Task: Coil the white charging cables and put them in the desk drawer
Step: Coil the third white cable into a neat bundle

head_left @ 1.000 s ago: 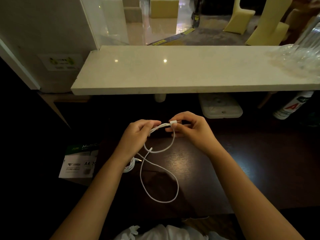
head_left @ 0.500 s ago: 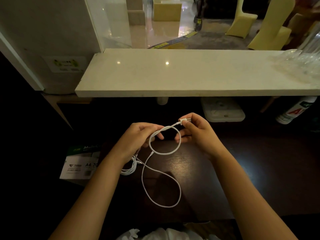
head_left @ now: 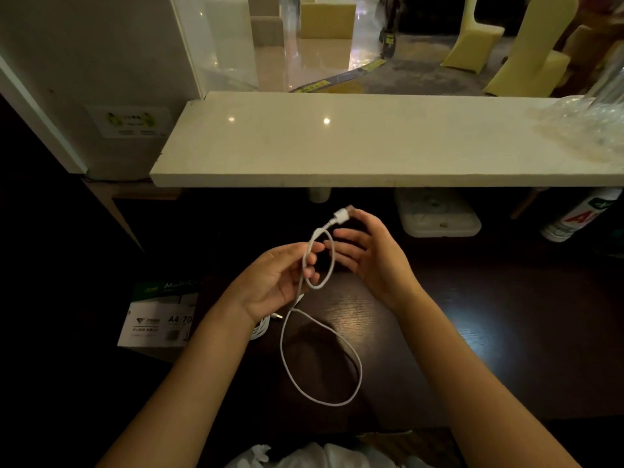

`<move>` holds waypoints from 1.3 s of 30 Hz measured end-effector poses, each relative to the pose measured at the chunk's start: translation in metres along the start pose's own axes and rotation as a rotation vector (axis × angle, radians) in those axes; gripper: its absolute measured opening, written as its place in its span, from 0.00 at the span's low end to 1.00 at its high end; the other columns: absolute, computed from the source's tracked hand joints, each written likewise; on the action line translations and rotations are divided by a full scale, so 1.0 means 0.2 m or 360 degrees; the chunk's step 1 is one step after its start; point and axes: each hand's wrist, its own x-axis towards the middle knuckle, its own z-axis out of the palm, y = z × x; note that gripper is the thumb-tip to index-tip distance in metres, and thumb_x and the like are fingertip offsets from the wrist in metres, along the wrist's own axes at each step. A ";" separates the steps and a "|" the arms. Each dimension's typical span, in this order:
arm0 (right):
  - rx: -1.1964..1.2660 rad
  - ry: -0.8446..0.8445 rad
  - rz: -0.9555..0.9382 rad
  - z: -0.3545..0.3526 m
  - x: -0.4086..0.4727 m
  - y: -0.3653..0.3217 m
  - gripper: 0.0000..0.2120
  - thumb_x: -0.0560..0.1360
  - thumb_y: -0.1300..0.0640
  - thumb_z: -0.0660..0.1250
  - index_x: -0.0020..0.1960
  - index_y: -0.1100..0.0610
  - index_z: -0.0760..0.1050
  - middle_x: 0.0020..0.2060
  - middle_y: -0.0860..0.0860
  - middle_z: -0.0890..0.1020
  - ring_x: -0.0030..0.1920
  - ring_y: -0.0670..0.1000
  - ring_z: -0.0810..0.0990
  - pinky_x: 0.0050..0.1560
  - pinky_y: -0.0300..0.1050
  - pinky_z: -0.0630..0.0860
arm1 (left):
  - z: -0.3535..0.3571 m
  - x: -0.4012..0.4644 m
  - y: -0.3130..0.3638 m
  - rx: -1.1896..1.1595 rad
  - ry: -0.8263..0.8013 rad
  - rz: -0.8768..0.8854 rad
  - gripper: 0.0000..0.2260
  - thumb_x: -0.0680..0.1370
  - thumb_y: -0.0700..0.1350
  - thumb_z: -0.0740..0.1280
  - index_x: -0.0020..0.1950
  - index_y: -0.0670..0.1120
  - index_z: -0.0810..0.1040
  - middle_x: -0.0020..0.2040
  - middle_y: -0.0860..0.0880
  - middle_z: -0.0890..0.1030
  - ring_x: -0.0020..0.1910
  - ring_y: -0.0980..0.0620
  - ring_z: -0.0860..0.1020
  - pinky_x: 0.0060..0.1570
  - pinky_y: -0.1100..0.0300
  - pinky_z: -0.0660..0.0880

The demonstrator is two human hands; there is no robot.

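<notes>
Small loop of white charging cable [head_left: 324,265] pinched in left hand [head_left: 277,282]; plug [head_left: 341,216] gripped by right hand [head_left: 368,251] fingers, slack trailing toward body across table [head_left: 472,332].

Above a dark desk [head_left: 472,332]: left hand [head_left: 273,282] pinching a small loop of white cable [head_left: 332,261], right hand [head_left: 368,255] pinching the plug [head_left: 341,216] at the far end, other fingers spread. Below, a larger loop drooping toward the near edge. Far off, a pale stone counter [head_left: 371,146]; left, a paper box [head_left: 158,315].
</notes>
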 end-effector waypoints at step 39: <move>-0.1039 -0.0167 0.0420 -0.06 -0.02 -0.15 0.13 0.78 0.60 0.58 0.43 0.60 0.80 0.28 0.48 0.70 0.26 0.44 0.68 0.25 0.34 0.69 | -0.11 -0.18 -0.10 0.0582 0.0030 -0.0152 0.12 0.79 0.39 0.55 0.41 0.41 0.76 0.26 0.51 0.72 0.23 0.58 0.69 0.24 0.67 0.66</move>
